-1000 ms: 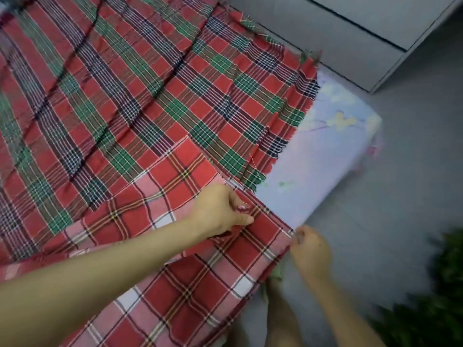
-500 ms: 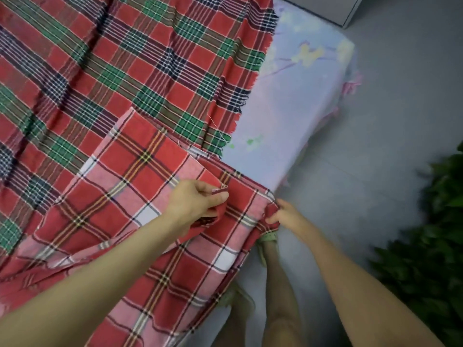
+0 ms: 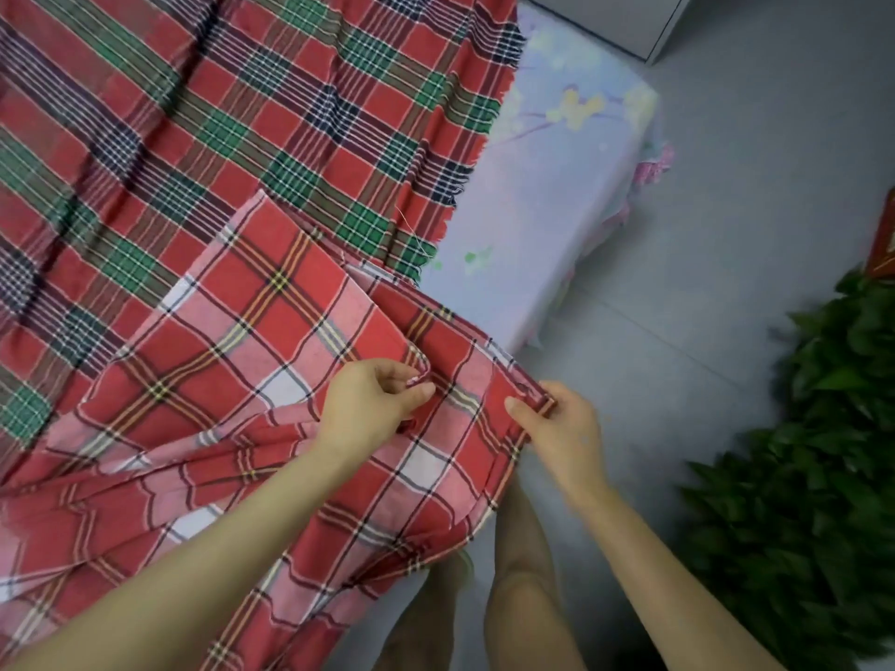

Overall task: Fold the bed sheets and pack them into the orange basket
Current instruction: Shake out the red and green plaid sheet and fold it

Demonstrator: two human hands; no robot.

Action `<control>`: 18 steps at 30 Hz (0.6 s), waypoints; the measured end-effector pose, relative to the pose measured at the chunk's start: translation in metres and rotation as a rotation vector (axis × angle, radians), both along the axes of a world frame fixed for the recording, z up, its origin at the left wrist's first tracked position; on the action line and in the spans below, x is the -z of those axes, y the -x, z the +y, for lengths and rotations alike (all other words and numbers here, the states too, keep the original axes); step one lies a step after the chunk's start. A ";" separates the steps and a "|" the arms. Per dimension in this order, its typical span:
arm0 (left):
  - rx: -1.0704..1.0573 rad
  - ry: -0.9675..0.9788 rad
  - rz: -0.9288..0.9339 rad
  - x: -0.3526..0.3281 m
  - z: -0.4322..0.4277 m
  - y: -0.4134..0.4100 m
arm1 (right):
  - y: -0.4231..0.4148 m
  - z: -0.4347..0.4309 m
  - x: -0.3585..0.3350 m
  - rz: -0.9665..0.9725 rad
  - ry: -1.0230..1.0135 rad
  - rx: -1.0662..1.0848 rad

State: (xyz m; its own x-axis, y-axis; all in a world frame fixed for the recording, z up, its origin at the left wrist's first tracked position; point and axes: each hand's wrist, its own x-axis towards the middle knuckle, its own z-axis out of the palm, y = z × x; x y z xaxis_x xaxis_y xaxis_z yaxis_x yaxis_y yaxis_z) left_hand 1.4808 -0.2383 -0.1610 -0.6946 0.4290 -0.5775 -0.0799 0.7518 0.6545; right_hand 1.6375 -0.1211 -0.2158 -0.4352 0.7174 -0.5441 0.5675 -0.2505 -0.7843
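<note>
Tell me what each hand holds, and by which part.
Both hold the red-and-pink plaid sheet. The left hand pinches a folded edge of it; the right hand pinches its hemmed outer edge.

Bare grey floor lies open through the right centre of the frame. A dark green leafy plant crowds the lower right; a white cabinet blocks the top right. A red-and-pink checked cloth sheet drapes across the lower left.

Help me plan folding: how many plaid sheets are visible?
2: red-green plaid cloth sheet spread farther back; red-white plaid cloth sheet nearer, overlapping it. Others may be hidden.
</note>
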 end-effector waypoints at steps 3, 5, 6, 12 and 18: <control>-0.092 -0.053 -0.016 -0.008 -0.011 -0.009 | 0.026 -0.034 -0.029 0.079 -0.146 -0.154; -0.187 -0.119 -0.097 -0.015 -0.016 -0.011 | 0.043 -0.054 -0.041 0.121 -0.165 -0.221; -0.243 -0.151 -0.137 -0.018 -0.019 -0.012 | 0.048 -0.062 -0.044 0.137 -0.176 -0.236; -0.289 -0.188 -0.175 -0.027 -0.039 -0.005 | 0.060 -0.081 -0.059 0.142 -0.266 -0.181; -0.261 -0.199 -0.134 -0.029 -0.046 -0.012 | 0.063 -0.088 -0.065 0.110 -0.327 -0.296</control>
